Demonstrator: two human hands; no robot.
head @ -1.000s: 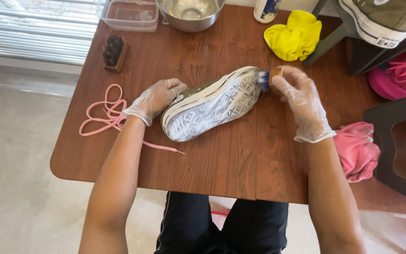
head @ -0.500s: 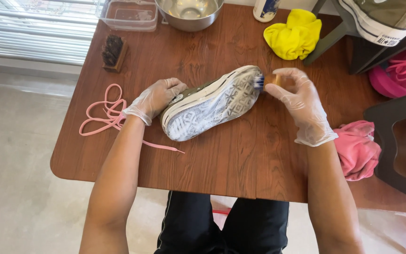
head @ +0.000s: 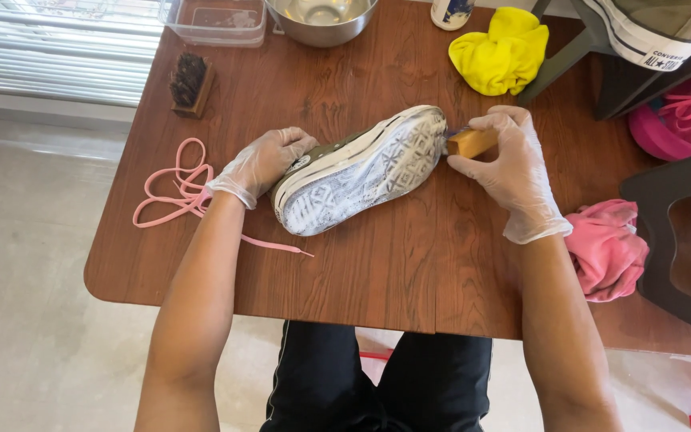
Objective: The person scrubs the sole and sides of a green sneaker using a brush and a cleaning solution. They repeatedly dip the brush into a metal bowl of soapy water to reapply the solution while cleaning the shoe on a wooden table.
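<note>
On the wooden table (head: 361,272), mid-top: sneaker (head: 361,172) lies on its side, sole up toward camera, sole filmed with white suds.

Left hand (head: 261,164), gloved, clenched around the heel and upper, pinning the shoe to the table. Right hand (head: 505,164), gloved, closed around a wooden-backed brush (head: 472,142); the brush head meets the toe end of the sole, bristles mostly hidden.

Step in hand, as I read it: scrubbing the sole edge at the toe. Next stroke likely needs the left-hand clamp held firm so the shoe doesn't skate on the slick wood, plus brush pressure angled into the tread grooves.

Around the grip:
- Just left of the left wrist: loose pink shoelace (head: 177,188), part under the forearm.
- Beyond the left hand: second brush (head: 189,84), bristles up.
- Beyond the shoe: metal bowl (head: 321,20), clear plastic tub (head: 213,24).
- Beyond the right hand: yellow cloth (head: 501,56).
- Right of the right wrist: pink cloth (head: 605,248) at the table edge.

Room: pale tiled floor, window blinds far left, dark stools at right carrying another sneaker (head: 653,32).
</note>
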